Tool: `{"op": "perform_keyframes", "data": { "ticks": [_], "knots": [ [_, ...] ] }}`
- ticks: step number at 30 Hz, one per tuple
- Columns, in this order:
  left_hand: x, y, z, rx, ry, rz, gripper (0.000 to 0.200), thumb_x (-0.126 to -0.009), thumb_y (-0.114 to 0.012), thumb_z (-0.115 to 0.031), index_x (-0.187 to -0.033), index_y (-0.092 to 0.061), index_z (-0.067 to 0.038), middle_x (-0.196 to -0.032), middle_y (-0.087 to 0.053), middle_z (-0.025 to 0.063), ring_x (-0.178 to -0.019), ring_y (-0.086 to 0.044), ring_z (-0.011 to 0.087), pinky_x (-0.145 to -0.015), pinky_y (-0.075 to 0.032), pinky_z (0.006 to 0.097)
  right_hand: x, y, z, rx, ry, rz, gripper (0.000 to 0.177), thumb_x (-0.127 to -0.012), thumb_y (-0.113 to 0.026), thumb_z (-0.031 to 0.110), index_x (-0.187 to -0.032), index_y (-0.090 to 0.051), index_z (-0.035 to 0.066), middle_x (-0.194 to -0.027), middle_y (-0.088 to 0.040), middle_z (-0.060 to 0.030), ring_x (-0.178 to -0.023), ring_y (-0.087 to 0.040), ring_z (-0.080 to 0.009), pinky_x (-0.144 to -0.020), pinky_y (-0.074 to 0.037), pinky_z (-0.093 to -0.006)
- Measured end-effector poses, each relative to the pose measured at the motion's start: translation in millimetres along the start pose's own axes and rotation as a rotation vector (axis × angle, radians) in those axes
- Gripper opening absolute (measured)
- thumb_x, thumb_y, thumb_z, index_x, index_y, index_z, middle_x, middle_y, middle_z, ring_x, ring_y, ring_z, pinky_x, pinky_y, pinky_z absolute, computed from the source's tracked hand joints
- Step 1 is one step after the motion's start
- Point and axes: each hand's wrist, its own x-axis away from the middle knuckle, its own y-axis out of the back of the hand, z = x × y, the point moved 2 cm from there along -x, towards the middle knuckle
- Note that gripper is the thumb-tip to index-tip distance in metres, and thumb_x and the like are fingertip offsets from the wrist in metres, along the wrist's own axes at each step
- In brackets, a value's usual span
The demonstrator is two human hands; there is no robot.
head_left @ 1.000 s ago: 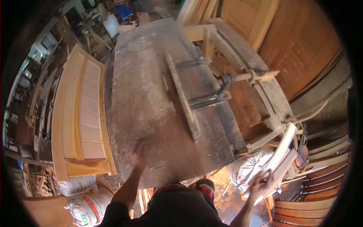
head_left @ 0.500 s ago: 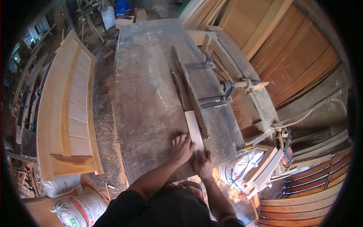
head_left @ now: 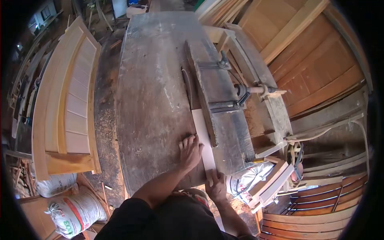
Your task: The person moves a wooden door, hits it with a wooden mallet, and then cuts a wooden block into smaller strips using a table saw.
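Head view: pale strip point(head_left: 205, 138), near end pinched in right hand point(head_left: 216, 188), half-curled left hand point(head_left: 191, 152) alongside.

A pale, narrow wooden strip point(head_left: 204, 135) lies flat on the worn table point(head_left: 148, 100), alongside the fence point(head_left: 202, 96).

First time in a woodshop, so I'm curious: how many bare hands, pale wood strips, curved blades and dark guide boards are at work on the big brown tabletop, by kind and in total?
Bare hands: 2, left hand and right hand
Pale, flat wooden strip: 1
Dark, curved metal blade: 1
Long, dark wooden guide board: 1
Total: 5
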Motion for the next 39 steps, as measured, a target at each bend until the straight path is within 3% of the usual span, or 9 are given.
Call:
{"op": "perform_keyframes", "data": {
  "ticks": [4, 7, 10, 16, 19, 22, 25, 34, 39],
  "knots": [
    [-8.9, 1.5, 0.3, 0.015, 0.012, -0.023, 0.051, -0.094, -0.066, -0.033, -0.133, -0.059, -0.001, -0.122, -0.058, 0.0116, -0.112, -0.053, 0.0303, -0.095, -0.038, 0.0492, -3.4, -11.5, -6.8, -0.068, -0.114, -0.036, 0.051, -0.081, -0.067, 0.013, -0.132, -0.061, 0.013, -0.121, -0.058, -0.0161, -0.108, -0.052, -0.0419, -0.095, -0.05, -0.052],
    [-18.0, -0.1, 1.8, 0.014, 0.028, -0.049, 0.05, -0.094, -0.067, -0.032, -0.133, -0.059, -0.001, -0.12, -0.058, 0.0112, -0.111, -0.053, 0.0301, -0.095, -0.038, 0.0479, -20.1, -4.5, 0.1, 0.002, 0.029, -0.017, 0.058, -0.08, -0.073, 0.011, -0.136, -0.061, 0.002, -0.112, -0.056, -0.0273, -0.103, -0.057, -0.0439, -0.089, -0.051, -0.0513],
    [-26.1, -1.7, 6.4, 0.013, 0.038, -0.066, 0.049, -0.094, -0.067, -0.031, -0.132, -0.06, -0.001, -0.118, -0.058, 0.0111, -0.11, -0.053, 0.03, -0.095, -0.038, 0.0474, -38.6, -6.9, 3.9, 0.049, 0.06, -0.002, 0.056, -0.081, -0.073, 0.012, -0.135, -0.061, 0.004, -0.111, -0.056, -0.0282, -0.102, -0.057, -0.0442, -0.09, -0.049, -0.0521],
    [4.8, 1.3, -0.3, 0.042, 0.029, -0.042, 0.047, -0.092, -0.068, -0.028, -0.131, -0.063, -0.002, -0.117, -0.059, 0.0114, -0.112, -0.053, 0.0308, -0.095, -0.038, 0.0485, -72.4, -26.3, 1.0, 0.021, -0.113, 0.003, 0.044, -0.084, -0.07, 0.017, -0.127, -0.065, 0.008, -0.112, -0.058, -0.0293, -0.101, -0.057, -0.0439, -0.09, -0.048, -0.0533],
    [16.6, 3.7, -5.4, 0.063, 0.04, -0.02, 0.049, -0.09, -0.07, -0.027, -0.132, -0.062, -0.003, -0.117, -0.059, 0.0116, -0.113, -0.052, 0.0314, -0.095, -0.038, 0.0492, -94.4, -40.0, -6.2, 0.196, 0.09, 0.112, 0.044, -0.086, -0.07, 0.019, -0.128, -0.063, 0.01, -0.121, -0.059, -0.0251, -0.103, -0.056, -0.0427, -0.091, -0.048, -0.0522],
    [14.2, -1.9, -2.5, 0.061, 0.047, -0.012, 0.051, -0.089, -0.072, -0.028, -0.132, -0.062, -0.003, -0.117, -0.059, 0.0111, -0.113, -0.053, 0.0309, -0.094, -0.038, 0.0489, -100.7, -49.0, -19.6, 0.189, 0.222, 0.059, 0.048, -0.089, -0.069, 0.021, -0.135, -0.059, 0.012, -0.133, -0.057, -0.0173, -0.11, -0.054, -0.0413, -0.093, -0.047, -0.0524],
    [10.1, -2.3, -0.5, 0.072, 0.035, -0.029, 0.051, -0.088, -0.072, -0.027, -0.132, -0.062, -0.003, -0.117, -0.059, 0.0103, -0.113, -0.053, 0.0301, -0.094, -0.038, 0.0485, -85.9, -8.6, 3.5, 0.302, 0.162, 0.095, 0.052, -0.094, -0.066, 0.028, -0.143, -0.055, 0.014, -0.139, -0.053, -0.0122, -0.121, -0.049, -0.0393, -0.095, -0.044, -0.0573],
    [6.9, -1.1, -0.9, 0.142, 0.084, -0.03, 0.047, -0.089, -0.07, -0.025, -0.13, -0.063, -0.004, -0.118, -0.059, 0.0087, -0.114, -0.053, 0.0292, -0.095, -0.038, 0.0478, -94.5, 0.2, -10.0, 0.734, 0.626, 0.358, 0.059, -0.097, -0.061, 0.034, -0.149, -0.05, 0.009, -0.154, -0.045, -0.0103, -0.145, -0.033, -0.0339, -0.104, -0.036, -0.0676],
    [-17.4, -4.7, 8.3, 0.091, 0.116, -0.03, 0.048, -0.091, -0.067, -0.021, -0.135, -0.062, -0.004, -0.119, -0.059, 0.0086, -0.116, -0.052, 0.0291, -0.098, -0.038, 0.0463, -122.1, -13.1, -5.9, 0.79, 0.603, 0.355, 0.058, -0.095, -0.06, 0.03, -0.148, -0.052, 0.007, -0.155, -0.045, -0.0106, -0.146, -0.034, -0.0355, -0.108, -0.033, -0.0719]
  ]
}}
